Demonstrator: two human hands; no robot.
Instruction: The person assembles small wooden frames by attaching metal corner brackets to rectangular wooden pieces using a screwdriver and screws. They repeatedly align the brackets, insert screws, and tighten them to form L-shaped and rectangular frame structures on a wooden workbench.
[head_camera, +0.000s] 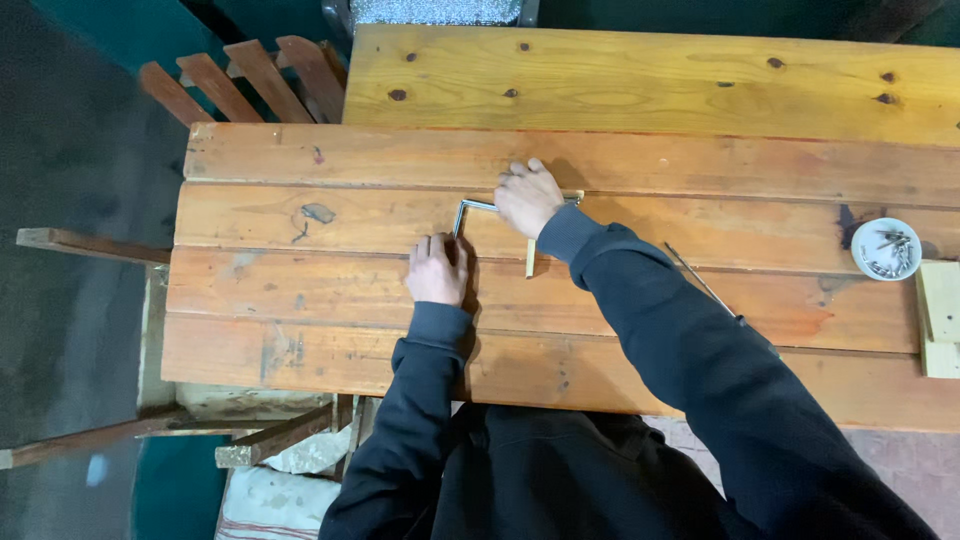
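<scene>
While the plank tabletop (300, 300) carries all the work, the right hand (528, 196) presses flat, fingers together, on a metal try square (470, 207) lying mid-plank. Left hand (436, 270), its grip curled shut, rests just below the square's corner. Judged midway through marking: no line shows. White dish of screws (886, 248) sits far right; no labels visible.

On a plank workbench (300, 290), the left hand (436, 270) presses down, fingers curled at the lower end of a bent metal bracket (467, 210). The right hand (528, 197) covers the bracket's upper run beside a small wooden strip (530, 258). A white dish of screws (886, 248) sits well apart on the right, and a thin metal rod (700, 278) lies beside the right sleeve.
</scene>
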